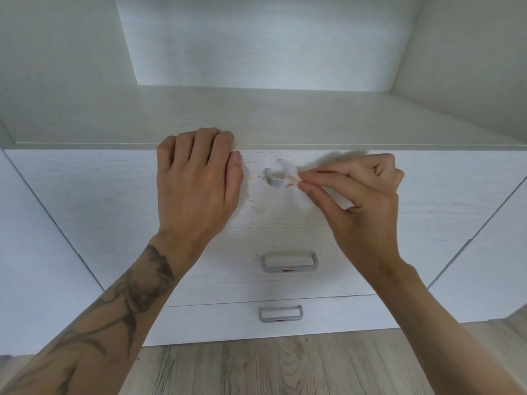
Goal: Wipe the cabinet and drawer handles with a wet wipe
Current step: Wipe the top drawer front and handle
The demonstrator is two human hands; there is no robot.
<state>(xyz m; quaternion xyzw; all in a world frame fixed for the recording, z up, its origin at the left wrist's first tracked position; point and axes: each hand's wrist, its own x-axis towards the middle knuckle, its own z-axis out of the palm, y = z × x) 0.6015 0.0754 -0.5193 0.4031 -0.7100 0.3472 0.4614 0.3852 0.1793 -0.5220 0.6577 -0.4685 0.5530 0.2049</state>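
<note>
Wiping the top drawer handle point(274, 178) right now, wet wipe point(293, 178) pinched between thumb and fingertips of the right hand point(362, 201) and wrapped over the handle's right end. Left hand point(196, 181) curled over the drawer's top edge point(285, 146), holding nothing, just bracing. Best bet: drag along the whole bar, get the underside too, then refold to a clean patch, since red smears already show on it. Reddish marks on the middle handle point(288, 262) and bottom handle point(280, 313) too, plus crumbs point(255, 174) left of the top one.
</note>
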